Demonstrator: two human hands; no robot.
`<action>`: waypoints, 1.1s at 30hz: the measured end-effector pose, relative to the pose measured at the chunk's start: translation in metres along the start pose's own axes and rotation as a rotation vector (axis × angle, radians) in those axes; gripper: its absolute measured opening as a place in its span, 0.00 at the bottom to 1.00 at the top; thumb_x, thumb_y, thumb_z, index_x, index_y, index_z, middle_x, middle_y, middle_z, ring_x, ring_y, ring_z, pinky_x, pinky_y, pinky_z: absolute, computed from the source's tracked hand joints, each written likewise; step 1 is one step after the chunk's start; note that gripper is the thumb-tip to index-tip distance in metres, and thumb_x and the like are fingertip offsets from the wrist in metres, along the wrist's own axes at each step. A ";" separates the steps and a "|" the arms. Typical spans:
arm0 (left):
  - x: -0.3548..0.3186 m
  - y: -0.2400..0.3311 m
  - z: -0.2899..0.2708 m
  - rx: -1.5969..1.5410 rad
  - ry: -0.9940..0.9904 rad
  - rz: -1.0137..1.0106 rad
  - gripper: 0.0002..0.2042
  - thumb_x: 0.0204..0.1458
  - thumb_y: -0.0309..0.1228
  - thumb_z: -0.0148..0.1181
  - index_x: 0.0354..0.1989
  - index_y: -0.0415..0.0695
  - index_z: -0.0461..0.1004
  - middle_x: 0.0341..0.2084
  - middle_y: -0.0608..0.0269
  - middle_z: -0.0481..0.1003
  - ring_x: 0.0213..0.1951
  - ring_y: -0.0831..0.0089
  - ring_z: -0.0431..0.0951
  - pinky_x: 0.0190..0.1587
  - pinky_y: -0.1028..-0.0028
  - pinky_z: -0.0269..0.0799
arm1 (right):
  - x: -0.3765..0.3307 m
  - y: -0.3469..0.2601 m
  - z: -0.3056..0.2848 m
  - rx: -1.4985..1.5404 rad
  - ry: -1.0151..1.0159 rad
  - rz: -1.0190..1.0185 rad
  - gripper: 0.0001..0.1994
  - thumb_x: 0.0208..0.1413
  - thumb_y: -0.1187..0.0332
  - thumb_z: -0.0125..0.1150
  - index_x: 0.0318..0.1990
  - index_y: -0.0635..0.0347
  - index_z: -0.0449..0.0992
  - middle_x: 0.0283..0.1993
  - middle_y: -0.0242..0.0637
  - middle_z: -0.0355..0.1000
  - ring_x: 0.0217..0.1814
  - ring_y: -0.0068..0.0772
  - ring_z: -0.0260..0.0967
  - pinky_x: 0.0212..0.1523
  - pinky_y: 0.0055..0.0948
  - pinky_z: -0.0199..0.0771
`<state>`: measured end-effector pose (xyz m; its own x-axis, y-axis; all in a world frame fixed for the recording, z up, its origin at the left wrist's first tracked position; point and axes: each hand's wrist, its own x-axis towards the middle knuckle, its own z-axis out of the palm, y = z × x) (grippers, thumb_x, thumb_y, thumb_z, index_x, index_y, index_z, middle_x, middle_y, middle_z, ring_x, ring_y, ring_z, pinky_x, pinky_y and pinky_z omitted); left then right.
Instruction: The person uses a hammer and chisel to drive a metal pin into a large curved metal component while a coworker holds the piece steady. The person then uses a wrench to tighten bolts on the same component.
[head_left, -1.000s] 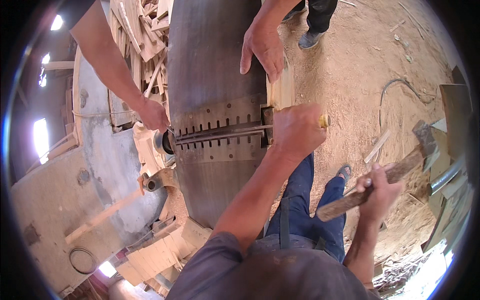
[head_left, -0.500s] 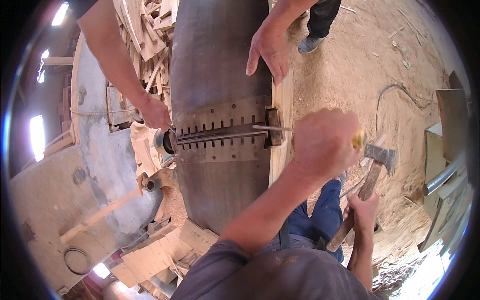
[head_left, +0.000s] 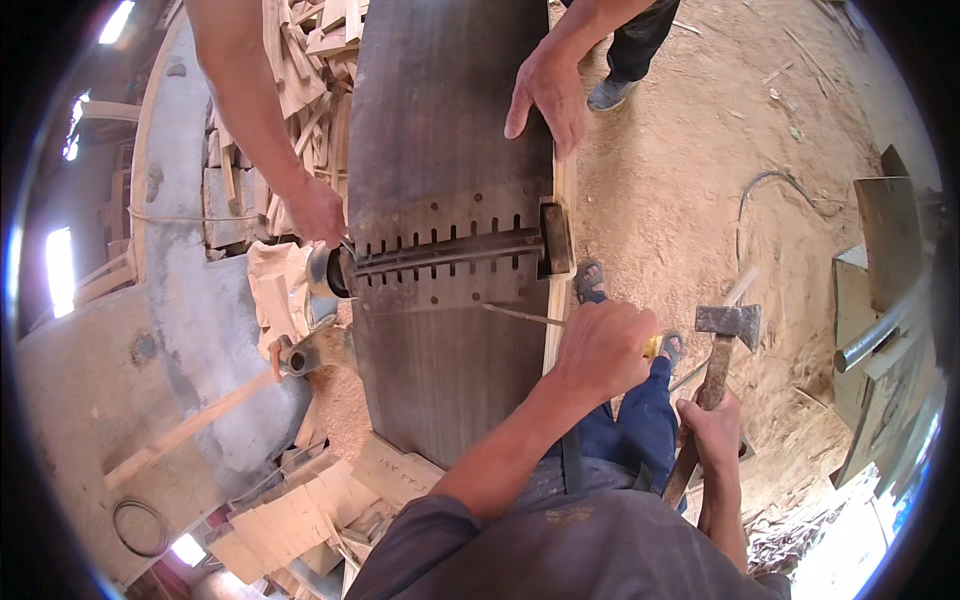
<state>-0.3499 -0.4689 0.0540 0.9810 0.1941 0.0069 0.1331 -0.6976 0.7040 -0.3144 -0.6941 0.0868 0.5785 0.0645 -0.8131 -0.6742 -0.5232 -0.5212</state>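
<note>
My left hand (head_left: pixel 603 350) is closed around a tool with a yellow handle (head_left: pixel 652 346). Its thin metal shaft (head_left: pixel 520 315) points left onto the slotted steel plate (head_left: pixel 450 255) of a big dark drum (head_left: pixel 440 120). A long blade bar (head_left: pixel 450 250) crosses that plate. My right hand (head_left: pixel 714 432) grips the wooden handle of a hammer (head_left: pixel 728 322), held upright beside my knee with its head up. Another person's hand (head_left: pixel 320 212) rests at the bar's left end, and their other hand (head_left: pixel 550 92) lies on the drum's right edge.
Wood offcuts (head_left: pixel 300 50) pile up behind the drum, and cut boards (head_left: pixel 290 510) lie at its near left. A grey curved housing (head_left: pixel 190 310) stands to the left. Sawdust-covered ground (head_left: pixel 720 130) spreads right, with a hose (head_left: pixel 770 185) and a metal box (head_left: pixel 890 240).
My left hand drew back from the bar's right end, toward me and lower, baring the tool's shaft. The hammer swung from lying slanted out to the right to standing upright.
</note>
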 end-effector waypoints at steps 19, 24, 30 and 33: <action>-0.070 -0.023 -0.028 0.116 -0.050 -0.174 0.22 0.44 0.22 0.66 0.52 0.47 0.74 0.36 0.55 0.68 0.41 0.53 0.71 0.44 0.56 0.69 | -0.018 -0.012 0.036 -0.198 -0.169 -0.029 0.11 0.50 0.78 0.69 0.33 0.63 0.70 0.21 0.34 0.70 0.16 0.28 0.70 0.16 0.29 0.70; -0.079 -0.027 -0.032 0.044 -0.018 -0.195 0.22 0.43 0.23 0.68 0.50 0.50 0.76 0.36 0.57 0.67 0.39 0.56 0.74 0.41 0.58 0.73 | -0.019 -0.014 0.041 -0.223 -0.184 -0.028 0.11 0.51 0.78 0.69 0.33 0.63 0.69 0.22 0.33 0.69 0.17 0.27 0.70 0.17 0.29 0.70; -0.084 -0.029 -0.030 0.016 0.043 -0.169 0.23 0.42 0.26 0.71 0.50 0.50 0.77 0.33 0.60 0.68 0.36 0.58 0.74 0.38 0.58 0.72 | -0.019 -0.012 0.043 -0.245 -0.187 -0.031 0.11 0.51 0.77 0.69 0.34 0.63 0.69 0.22 0.33 0.69 0.17 0.26 0.70 0.17 0.29 0.71; -0.080 -0.024 -0.032 0.040 0.080 -0.153 0.23 0.42 0.30 0.73 0.50 0.46 0.77 0.32 0.60 0.69 0.35 0.58 0.73 0.38 0.59 0.70 | -0.020 -0.013 0.044 -0.263 -0.188 -0.031 0.11 0.51 0.77 0.69 0.34 0.63 0.69 0.22 0.33 0.69 0.17 0.26 0.70 0.17 0.28 0.71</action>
<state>-0.4366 -0.4454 0.0592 0.9347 0.3531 -0.0403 0.2867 -0.6822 0.6726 -0.3376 -0.6514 0.0981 0.4853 0.2270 -0.8444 -0.5019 -0.7184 -0.4816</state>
